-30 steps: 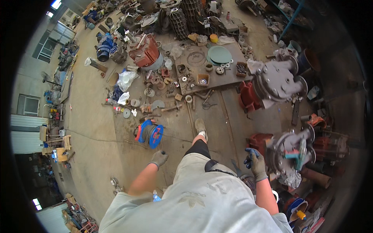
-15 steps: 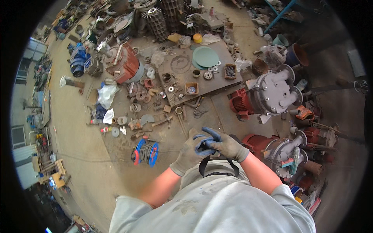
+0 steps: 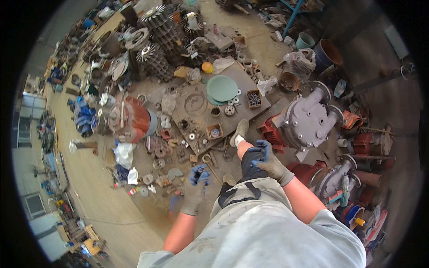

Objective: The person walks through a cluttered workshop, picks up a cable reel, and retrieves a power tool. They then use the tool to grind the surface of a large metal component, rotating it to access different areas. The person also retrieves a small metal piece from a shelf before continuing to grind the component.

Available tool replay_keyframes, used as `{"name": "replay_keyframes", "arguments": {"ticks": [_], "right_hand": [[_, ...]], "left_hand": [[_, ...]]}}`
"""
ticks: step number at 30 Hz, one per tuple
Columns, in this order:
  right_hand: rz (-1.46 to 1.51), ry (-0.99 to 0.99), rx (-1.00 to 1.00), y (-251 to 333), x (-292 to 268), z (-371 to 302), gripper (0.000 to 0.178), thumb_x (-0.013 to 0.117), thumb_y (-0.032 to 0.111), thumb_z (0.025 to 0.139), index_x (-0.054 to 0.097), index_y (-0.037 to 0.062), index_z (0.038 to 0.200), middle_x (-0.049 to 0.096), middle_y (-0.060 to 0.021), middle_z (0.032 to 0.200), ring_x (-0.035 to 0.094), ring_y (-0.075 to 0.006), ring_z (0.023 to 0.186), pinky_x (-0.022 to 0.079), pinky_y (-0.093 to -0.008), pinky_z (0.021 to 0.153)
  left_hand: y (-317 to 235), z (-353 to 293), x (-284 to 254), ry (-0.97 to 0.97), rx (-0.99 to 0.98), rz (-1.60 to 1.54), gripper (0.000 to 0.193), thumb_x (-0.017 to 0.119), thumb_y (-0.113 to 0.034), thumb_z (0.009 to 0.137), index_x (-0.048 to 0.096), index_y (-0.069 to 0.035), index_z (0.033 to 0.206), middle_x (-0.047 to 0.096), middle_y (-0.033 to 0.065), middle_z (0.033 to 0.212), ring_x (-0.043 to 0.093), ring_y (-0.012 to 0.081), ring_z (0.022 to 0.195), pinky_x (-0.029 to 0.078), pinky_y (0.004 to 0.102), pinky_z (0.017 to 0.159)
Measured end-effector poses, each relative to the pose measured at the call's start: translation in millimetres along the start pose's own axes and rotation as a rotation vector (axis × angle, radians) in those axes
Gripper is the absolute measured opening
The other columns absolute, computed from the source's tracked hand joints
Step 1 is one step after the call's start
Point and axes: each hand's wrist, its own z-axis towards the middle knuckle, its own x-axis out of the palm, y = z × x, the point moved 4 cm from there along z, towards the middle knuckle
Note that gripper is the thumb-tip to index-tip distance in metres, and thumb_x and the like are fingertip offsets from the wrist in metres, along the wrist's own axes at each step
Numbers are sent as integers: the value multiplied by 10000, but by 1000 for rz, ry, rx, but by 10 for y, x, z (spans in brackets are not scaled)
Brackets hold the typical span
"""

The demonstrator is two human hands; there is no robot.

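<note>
L hand [image 3: 195,187] curled, can't tell if gripping; R hand [image 3: 271,164] spread; sm. metal parts [image 3: 253,98] boxed, prob. agst scatter.

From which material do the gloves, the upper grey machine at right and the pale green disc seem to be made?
Gloves: probably knitted fabric, matt grey; blue toward the tips suggests coating or stain.
Upper grey machine: likely cast metal, painted, judging by its thick rounded form and even colour.
Pale green disc: flat, uniform; painted metal or plastic, unclear.
</note>
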Motion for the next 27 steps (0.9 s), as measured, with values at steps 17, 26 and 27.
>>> {"name": "replay_keyframes", "arguments": {"ticks": [17, 26, 27], "right_hand": [[708, -336, 155, 765, -2057, 2101, 397, 536, -29, 939, 607, 4, 1329, 661, -28, 937, 615, -106, 821, 533, -259, 747], [535, -529, 81, 1273, -2888, 2762, 329, 583, 29, 985, 615, 7, 1312, 687, -41, 1027, 639, -118, 834, 556, -278, 784], [539, -547, 83, 1310, -2992, 2834, 327, 586, 28, 986, 617, 7, 1311, 691, -44, 1031, 641, -120, 832, 558, -280, 784]], "left_hand": [[-2667, 3044, 1205, -21, -117, 467, 270, 553, -316, 1058, 647, -63, 1059, 600, -20, 844, 534, 67, 703, 468, 235, 635], [-3247, 4250, 1712, -54, -221, 186, 392, 464, -363, 1070, 640, -49, 914, 609, 54, 766, 539, 148, 583, 519, 354, 534], [-3327, 4449, 1807, -3, -152, 330, 400, 454, -371, 1072, 642, -53, 918, 586, 38, 722, 530, 134, 578, 524, 354, 539]]}}
